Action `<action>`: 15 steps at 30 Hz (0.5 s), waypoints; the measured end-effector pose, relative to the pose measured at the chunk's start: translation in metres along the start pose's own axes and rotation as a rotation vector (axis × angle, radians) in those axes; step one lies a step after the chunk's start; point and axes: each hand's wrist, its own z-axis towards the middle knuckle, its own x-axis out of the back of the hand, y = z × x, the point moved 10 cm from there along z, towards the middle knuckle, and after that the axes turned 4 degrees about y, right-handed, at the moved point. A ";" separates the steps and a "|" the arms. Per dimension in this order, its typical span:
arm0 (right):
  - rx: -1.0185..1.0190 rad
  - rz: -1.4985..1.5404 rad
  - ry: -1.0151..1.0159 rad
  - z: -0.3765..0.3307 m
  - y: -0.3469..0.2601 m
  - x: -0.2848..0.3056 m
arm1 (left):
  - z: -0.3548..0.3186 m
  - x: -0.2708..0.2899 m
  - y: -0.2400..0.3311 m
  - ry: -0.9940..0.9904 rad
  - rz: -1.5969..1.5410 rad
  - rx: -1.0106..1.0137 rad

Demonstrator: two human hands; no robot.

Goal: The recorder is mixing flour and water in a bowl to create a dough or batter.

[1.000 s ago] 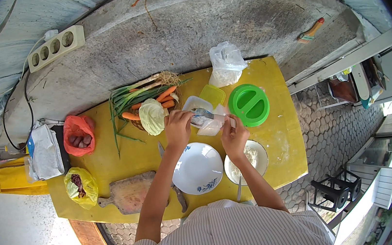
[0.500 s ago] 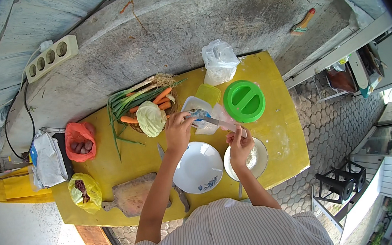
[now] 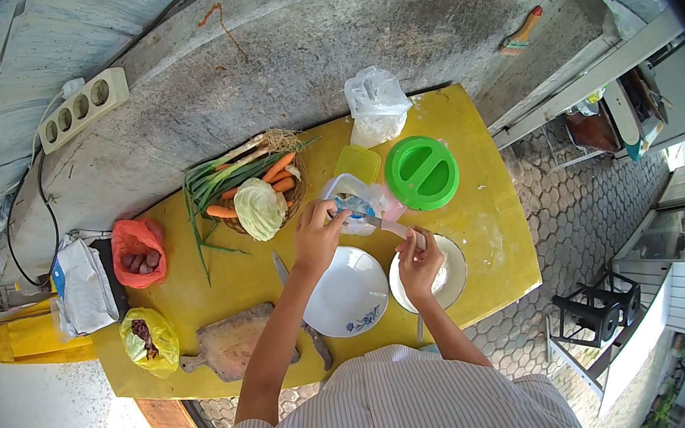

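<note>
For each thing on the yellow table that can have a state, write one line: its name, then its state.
Left hand: gripping the packet.
Right hand: holding a spoon.
White plate: empty.
Green lid: lying flat.
Red bag: open.
Knife: lying unused.

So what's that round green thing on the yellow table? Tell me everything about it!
It's a round green lid, and it looks like plastic. It lies flat near the far right of the yellow table, with raised curved shapes and a bar across its middle. A small yellow-green square lid sits just to its left and a clear plastic bag lies behind it. Neither hand touches it.
</note>
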 end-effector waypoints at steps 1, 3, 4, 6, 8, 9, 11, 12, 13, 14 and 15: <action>-0.032 -0.009 0.002 -0.004 0.006 0.001 | -0.001 -0.001 0.001 -0.001 -0.001 -0.001; -0.071 0.082 0.015 -0.009 0.022 0.001 | -0.004 -0.004 0.010 -0.021 -0.052 -0.081; -0.111 0.173 0.031 -0.011 0.031 0.001 | -0.004 -0.003 0.011 -0.023 -0.055 -0.082; -0.261 0.309 0.057 -0.018 0.055 0.002 | -0.006 -0.004 0.015 -0.052 -0.073 -0.102; -0.405 0.444 0.086 -0.023 0.074 0.002 | -0.008 -0.003 0.019 -0.047 -0.067 -0.111; -0.435 0.484 0.093 -0.025 0.080 0.002 | -0.009 -0.002 0.020 -0.040 -0.058 -0.117; -0.475 0.532 0.100 -0.029 0.088 0.005 | -0.010 -0.002 0.021 -0.060 -0.053 -0.107; -0.500 0.578 0.104 -0.032 0.092 0.006 | -0.010 -0.003 0.021 -0.074 -0.050 -0.095; -0.519 0.620 0.106 -0.034 0.094 0.006 | -0.010 -0.002 0.021 -0.074 -0.052 -0.095; -0.518 0.619 0.107 -0.036 0.094 0.009 | -0.010 -0.001 0.023 -0.084 -0.037 -0.104; -0.530 0.617 0.116 -0.038 0.096 0.012 | -0.011 -0.002 0.024 -0.094 -0.023 -0.113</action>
